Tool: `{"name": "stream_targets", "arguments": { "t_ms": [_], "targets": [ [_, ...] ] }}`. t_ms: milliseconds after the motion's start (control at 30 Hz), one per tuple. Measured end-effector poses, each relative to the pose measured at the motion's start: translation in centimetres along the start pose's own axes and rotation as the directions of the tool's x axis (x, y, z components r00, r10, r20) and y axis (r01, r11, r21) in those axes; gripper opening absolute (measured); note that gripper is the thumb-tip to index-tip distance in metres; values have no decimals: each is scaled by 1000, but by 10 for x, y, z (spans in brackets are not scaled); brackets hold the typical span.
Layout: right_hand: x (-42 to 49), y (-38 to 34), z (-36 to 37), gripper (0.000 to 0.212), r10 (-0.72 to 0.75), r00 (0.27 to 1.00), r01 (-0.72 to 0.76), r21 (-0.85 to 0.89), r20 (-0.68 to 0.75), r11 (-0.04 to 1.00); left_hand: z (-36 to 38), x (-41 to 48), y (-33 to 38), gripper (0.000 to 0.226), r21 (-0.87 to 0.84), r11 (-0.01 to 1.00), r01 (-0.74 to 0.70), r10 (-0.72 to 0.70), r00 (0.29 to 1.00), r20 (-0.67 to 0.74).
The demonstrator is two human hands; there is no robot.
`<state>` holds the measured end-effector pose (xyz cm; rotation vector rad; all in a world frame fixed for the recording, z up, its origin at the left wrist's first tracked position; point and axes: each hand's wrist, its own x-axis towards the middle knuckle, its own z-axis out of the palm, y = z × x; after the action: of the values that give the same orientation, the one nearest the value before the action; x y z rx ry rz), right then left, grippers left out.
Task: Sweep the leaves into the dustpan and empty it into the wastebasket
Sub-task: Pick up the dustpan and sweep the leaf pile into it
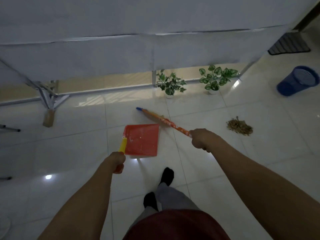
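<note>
Lying right of both hands (pixel 200 138) — leaves (pixel 239 126), well apart.

The person wears a dark red top (pixel 176 226), grey trousers (pixel 170 196) and black socks (pixel 167 175).

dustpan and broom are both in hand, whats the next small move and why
Probably step right and carry the dustpan toward the leaf pile. The left hand holds its handle and the right hand grips the broom, but the pan looks empty and the leaves lie well apart, on the tiles toward the blue wastebasket.
</note>
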<state>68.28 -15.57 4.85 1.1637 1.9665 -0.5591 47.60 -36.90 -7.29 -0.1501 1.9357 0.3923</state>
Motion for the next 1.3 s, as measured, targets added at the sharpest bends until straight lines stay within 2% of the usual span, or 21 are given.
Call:
{"name": "stream_targets", "arguments": {
  "t_ms": [167,300,533,667,833,1000,1300],
  "targets": [
    [-39,31,39,43,52,998,-55,119,29,991,25,-11,-19,14,-23,1000,-12,12,1000,-1],
    [-53,63,68,40,68,996,-83,308,59,948,52,-21,-13,20,-16,999,-47,47,999,1],
    [-55,149,95,32,112,990,-140,588,84,797,126,-48,37,9,48,993,-110,110,994,3],
    [-54,214,95,26,107,990,-137,698,87,703,182,-73,71,16,80,988,-129,127,992,28],
    [-58,305,80,32,78,995,-103,732,68,674,256,-96,113,5,9,990,-141,140,988,63],
    [-62,380,64,36,70,996,-81,744,45,664,318,-113,155,21,-17,990,-143,144,985,98],
    [-45,481,26,36,175,983,-149,807,58,572,402,-121,252,23,-6,988,-154,153,973,171]
  ]
}}
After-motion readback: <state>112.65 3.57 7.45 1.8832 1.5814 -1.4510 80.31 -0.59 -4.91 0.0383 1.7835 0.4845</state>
